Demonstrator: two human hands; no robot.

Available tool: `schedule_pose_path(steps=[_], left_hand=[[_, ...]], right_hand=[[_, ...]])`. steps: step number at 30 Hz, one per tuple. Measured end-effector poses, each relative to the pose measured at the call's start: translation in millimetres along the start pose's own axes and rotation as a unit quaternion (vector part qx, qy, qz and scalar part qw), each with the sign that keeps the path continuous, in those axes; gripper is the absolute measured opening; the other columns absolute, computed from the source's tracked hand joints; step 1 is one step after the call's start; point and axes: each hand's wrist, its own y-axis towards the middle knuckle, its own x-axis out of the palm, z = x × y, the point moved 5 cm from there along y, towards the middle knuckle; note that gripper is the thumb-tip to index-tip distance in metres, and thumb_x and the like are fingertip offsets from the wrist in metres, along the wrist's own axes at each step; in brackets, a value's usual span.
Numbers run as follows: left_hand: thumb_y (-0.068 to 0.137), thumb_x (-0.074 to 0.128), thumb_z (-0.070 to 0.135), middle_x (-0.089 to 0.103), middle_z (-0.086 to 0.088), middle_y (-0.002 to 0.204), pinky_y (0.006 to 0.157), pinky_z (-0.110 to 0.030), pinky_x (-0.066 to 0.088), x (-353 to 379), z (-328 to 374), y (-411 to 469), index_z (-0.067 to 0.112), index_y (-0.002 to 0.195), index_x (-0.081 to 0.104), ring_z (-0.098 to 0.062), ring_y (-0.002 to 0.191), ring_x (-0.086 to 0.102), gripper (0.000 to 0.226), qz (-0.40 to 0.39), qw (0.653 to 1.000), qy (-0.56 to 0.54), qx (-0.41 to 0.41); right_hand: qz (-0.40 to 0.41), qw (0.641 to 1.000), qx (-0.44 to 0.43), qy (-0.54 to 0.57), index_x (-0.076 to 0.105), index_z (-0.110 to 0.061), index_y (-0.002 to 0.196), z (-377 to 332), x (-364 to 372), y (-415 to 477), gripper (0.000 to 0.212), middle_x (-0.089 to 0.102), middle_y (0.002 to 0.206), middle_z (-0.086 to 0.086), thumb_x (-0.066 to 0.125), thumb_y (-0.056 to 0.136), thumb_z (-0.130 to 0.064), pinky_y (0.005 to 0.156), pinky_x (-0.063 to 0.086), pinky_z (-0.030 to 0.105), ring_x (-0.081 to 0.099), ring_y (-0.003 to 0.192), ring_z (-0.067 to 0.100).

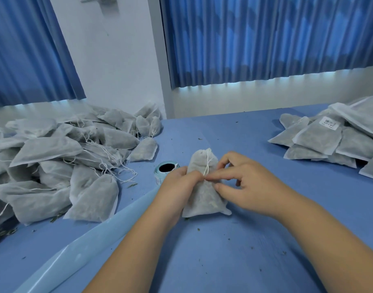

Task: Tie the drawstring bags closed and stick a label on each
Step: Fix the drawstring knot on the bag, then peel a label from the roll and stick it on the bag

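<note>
A white mesh drawstring bag (pixel 203 197) filled with dried herbs lies on the blue table (pixel 223 250), its gathered neck pointing away from me. Its white drawstring (pixel 207 166) runs down the front of the bag. My left hand (pixel 177 187) holds the bag's left side, fingertips at the string. My right hand (pixel 242 180) pinches the drawstring with thumb and forefinger at the bag's middle, right against my left fingertips. A roll of labels (pixel 165 169) stands just left of the bag, behind my left hand.
A big heap of bags with loose strings (pixel 54 157) fills the left side. A stack of flat bags (pixel 338 138), one showing a label (pixel 329 123), lies at the right. A pale blue backing strip (pixel 86 242) trails from the roll toward the near left. Herb crumbs dot the table.
</note>
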Motion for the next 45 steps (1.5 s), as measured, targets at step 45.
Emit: schedule_pose_path(steps=[45], left_hand=[[0.087, 0.061, 0.026, 0.049, 0.012, 0.059, 0.056, -0.031, 0.032, -123, -27, -63, 0.023, 0.069, 0.050, -0.011, 0.060, 0.047, 0.021, 0.228, 0.943, 0.243, -0.015]], right_hand=[[0.025, 0.974, 0.180, 0.138, 0.053, -0.029, 0.090, -23, 89, 44, 0.026, 0.062, 0.079, -0.007, 0.055, 0.080, -0.005, 0.055, 0.042, 0.015, 0.054, 0.068, 0.007]])
